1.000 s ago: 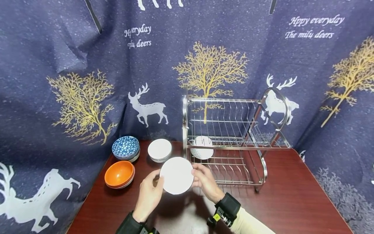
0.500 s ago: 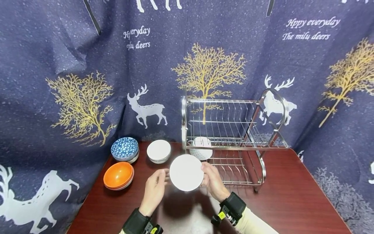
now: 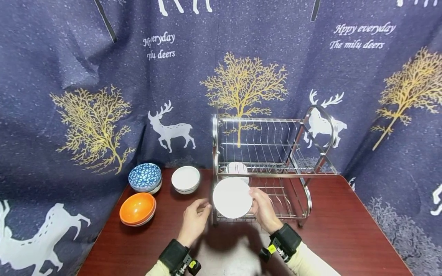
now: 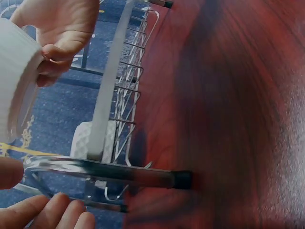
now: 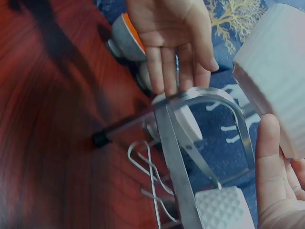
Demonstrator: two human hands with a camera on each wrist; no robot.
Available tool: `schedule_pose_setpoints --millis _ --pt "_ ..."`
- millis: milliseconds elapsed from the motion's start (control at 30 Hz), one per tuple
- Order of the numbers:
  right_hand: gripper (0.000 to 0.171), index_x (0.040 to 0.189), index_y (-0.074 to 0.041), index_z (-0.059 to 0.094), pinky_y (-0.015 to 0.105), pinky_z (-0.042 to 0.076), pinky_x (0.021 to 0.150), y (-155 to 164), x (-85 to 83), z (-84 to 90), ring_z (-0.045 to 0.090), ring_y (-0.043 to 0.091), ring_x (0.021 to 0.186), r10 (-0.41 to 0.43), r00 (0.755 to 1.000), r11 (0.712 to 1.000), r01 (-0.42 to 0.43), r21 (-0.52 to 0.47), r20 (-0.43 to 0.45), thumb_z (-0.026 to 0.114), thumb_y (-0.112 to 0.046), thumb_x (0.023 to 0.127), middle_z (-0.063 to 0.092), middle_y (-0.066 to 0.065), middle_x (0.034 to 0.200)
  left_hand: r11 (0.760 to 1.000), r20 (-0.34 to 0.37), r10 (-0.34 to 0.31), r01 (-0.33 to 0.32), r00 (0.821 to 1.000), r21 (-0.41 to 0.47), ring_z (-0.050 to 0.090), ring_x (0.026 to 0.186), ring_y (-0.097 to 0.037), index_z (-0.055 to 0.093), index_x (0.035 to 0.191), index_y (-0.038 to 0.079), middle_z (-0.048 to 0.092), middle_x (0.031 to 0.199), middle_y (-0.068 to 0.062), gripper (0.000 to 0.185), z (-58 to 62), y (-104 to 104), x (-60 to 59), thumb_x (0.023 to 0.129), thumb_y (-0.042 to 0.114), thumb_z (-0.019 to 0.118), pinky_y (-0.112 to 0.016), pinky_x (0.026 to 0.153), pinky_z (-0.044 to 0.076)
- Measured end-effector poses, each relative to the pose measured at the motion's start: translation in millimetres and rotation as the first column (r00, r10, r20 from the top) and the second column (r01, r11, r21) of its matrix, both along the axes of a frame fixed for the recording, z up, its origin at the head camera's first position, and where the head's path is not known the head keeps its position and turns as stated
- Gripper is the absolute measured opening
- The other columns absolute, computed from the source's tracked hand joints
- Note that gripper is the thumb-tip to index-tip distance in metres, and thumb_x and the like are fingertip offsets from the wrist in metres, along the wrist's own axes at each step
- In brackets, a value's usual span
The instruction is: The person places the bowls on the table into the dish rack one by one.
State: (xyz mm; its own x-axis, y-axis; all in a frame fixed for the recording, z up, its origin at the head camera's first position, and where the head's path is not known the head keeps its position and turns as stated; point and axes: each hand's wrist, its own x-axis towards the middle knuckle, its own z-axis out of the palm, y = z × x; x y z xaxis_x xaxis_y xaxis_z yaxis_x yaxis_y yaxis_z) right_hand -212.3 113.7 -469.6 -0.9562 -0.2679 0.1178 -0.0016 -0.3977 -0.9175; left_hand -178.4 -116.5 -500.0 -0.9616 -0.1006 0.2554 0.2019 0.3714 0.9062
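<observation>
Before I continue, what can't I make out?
Head: inner detail of the held bowl, washed out by glare.
Head: lower part of the racked bowl, behind the held bowl.
Left wrist: palm of the left hand, cut off by edge.
Right wrist: held bowl's far side, cut off at right edge.

The cloth (image 3: 193, 76) reads "Hppy everyday" and "The milu deers".
</observation>
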Motion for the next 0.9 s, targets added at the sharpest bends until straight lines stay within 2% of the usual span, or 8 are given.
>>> schedule_pose_setpoints --millis 133,333,567,733,900 --pt "0.012 0.096 -0.007 0.054 0.034 0.056 0.062 10 -4.3 0.7 0.064 0.015 0.071 -0.043 0.999 0.998 0.043 0.036 0.009 0.044 -0.013 0.095 0.062 0.004 0.088 1.000 0.011 -0.020 0.020 1.000 0.018 0.068 0.089 -0.026 0.064 0.113 -0.003 0.068 0.098 -0.014 0.024 -3.6 6 -2.8 0.092 0.009 0.063 -0.029 0.077 0.055" --pt "0.010 0.097 -0.004 0.050 0.039 0.056 0.062 23 -8.9 3.1 0.066 0.020 0.067 -0.123 0.992 0.988 0.119 0.099 0.035 0.046 -0.012 0.092 0.061 0.008 0.088 1.000 0.028 -0.013 0.013 1.000 -0.014 0.068 0.086 -0.021 0.067 0.108 0.001 0.070 0.095 -0.010 0.020 -9.9 12 -3.5 0.093 0.013 0.062 -0.032 0.075 0.055" --pt "0.017 0.102 0.002 0.050 0.046 0.057 0.064 37 -13.4 5.5 0.067 0.023 0.070 -0.153 0.988 0.973 0.155 0.173 -0.023 0.048 -0.014 0.096 0.062 0.011 0.088 1.000 0.009 -0.004 0.004 1.000 -0.019 0.068 0.086 -0.023 0.068 0.102 0.001 0.070 0.094 -0.010 0.015 -15.0 16 -3.9 0.093 0.011 0.062 -0.033 0.074 0.055" --pt "0.026 0.109 0.007 0.050 0.046 0.057 0.064 45 -17.8 9.7 0.067 0.022 0.067 -0.211 0.977 0.936 0.214 0.281 -0.039 0.051 -0.016 0.097 0.062 0.012 0.088 0.999 -0.013 0.010 -0.010 1.000 -0.034 0.068 0.084 -0.023 0.068 0.098 0.001 0.070 0.092 -0.010 0.012 -15.3 17 -4.8 0.092 0.010 0.063 -0.031 0.073 0.055" --pt "0.034 0.116 0.008 0.049 0.047 0.056 0.066 53 -23.2 18.2 0.066 0.022 0.068 -0.284 0.957 0.874 0.282 0.396 -0.054 0.057 -0.018 0.095 0.062 0.015 0.090 0.999 -0.007 0.016 -0.016 1.000 -0.042 0.068 0.084 -0.022 0.068 0.095 0.002 0.070 0.090 -0.009 0.009 -15.7 18 -5.5 0.092 0.009 0.063 -0.030 0.073 0.054"
